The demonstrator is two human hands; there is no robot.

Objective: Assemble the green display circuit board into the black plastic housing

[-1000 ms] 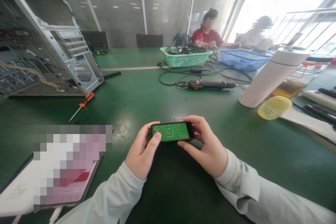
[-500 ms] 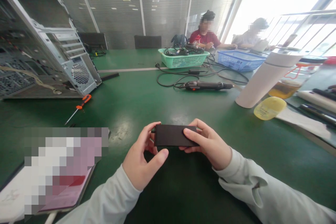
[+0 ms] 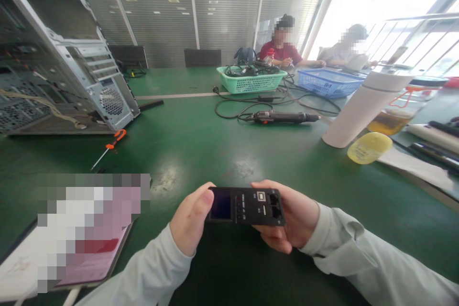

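Observation:
Between my hands is a small black electronic box [image 3: 247, 206], its panel turned up toward me. A dark screen fills the panel's left end; a square USB-type port, a thin slot and two dark sockets sit at its right. My left hand [image 3: 190, 217] grips the screen end, thumb on the front corner. Around the back and underside of the other end curl the fingers of my right hand [image 3: 292, 217], partly hidden by the box. Both hands are above the green table [image 3: 186, 143].
An open computer case [image 3: 107, 100] stands at left, an orange-handled screwdriver [image 3: 116, 138] before it. Lower left lies a tablet-like device [image 3: 96, 267]. Ahead are an electric screwdriver [image 3: 283, 117], a green basket [image 3: 251, 83] of cables and a blue basket [image 3: 328, 86]. A white bottle [image 3: 358, 110] stands right; two people sit beyond.
The box has been turned over from its plain black face to the panel with screen and ports, and lowered slightly toward me. My left thumb has closed onto its end.

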